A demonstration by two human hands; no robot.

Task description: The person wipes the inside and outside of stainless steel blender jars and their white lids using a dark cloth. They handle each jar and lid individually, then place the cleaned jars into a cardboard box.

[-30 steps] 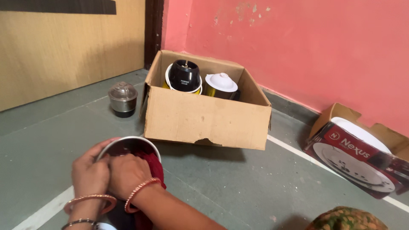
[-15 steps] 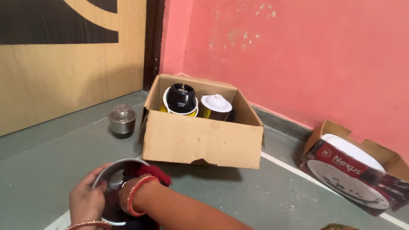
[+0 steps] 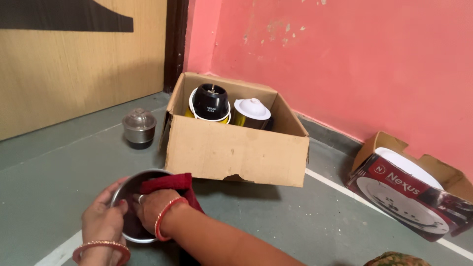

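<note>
A round steel jar lies tilted near the bottom left, its mouth facing me. My left hand grips its left rim. My right hand reaches inside the jar, pressing a dark red cloth that drapes over the jar's upper right edge. Bangles ring both wrists.
An open cardboard box stands behind the jar, holding a black-and-yellow mixer base and a steel jar with a white lid. A small lidded steel jar sits on the floor at left. A printed carton lies at right by the pink wall.
The view has tilted and shifted. My right hand has gone from on top of the jar and cloth to inside the jar's mouth, while my left hand keeps hold of the rim.
</note>
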